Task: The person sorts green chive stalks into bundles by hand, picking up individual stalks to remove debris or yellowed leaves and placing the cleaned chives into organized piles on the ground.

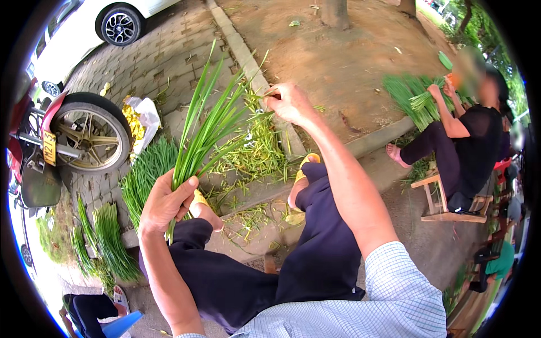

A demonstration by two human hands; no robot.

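Note:
My left hand (171,200) grips a loose bunch of long, flat green leaves (203,131), which look like garlic chives. The leaves fan upward, away from my body, over my left knee. Farther out, my right hand (289,101) has thumb and fingers pinched at the bunch's right edge, apparently on a thin leaf blade; the fingers partly hide it. Beneath the hands, a heap of yellowish leaf scraps (258,143) lies by the kerb and around my yellow slippers. Left of it rests a large pile of green chives (150,171), partly behind my left hand.
More chive bundles (112,236) lie at the left. A motorcycle wheel (88,133), a plastic bag with yellow paper (141,118) and a white car (97,21) stand beyond. At right, a seated person (469,131) holds green stalks. A blue stool (122,325) shows at lower left.

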